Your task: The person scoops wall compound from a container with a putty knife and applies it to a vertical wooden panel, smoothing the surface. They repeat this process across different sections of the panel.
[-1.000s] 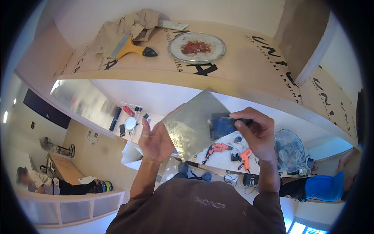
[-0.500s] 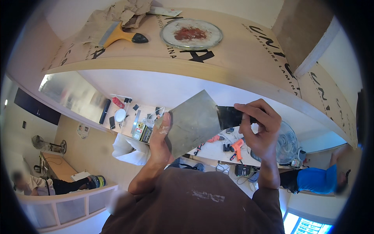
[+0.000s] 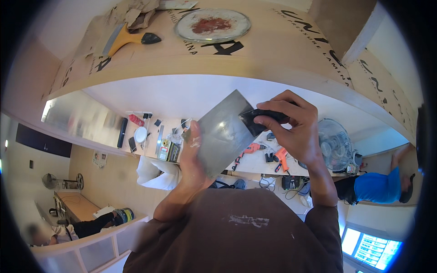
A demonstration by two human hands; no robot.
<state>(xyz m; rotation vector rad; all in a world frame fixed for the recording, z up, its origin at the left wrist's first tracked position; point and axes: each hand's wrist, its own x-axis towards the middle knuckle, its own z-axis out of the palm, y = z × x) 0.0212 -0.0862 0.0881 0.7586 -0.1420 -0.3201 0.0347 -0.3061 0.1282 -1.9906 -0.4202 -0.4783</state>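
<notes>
Brown shirt (image 3: pixel 218 236) — loose, short sleeves (image 3: pixel 324 223), a pale streaky smear (image 3: pixel 249 221) across its front

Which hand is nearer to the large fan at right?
Right. The right hand is just left of the fan in view; the left hand, gripping the metal plate, is farther left.

Grey plate (image 3: pixel 223 136) in left grip (image 3: pixel 192 160), black scraper (image 3: pixel 253 122) in right grip (image 3: pixel 294 127)

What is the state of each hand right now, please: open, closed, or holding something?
Left hand: closed, holding a flat metal plate.
Right hand: closed, holding a black scraper.
</notes>
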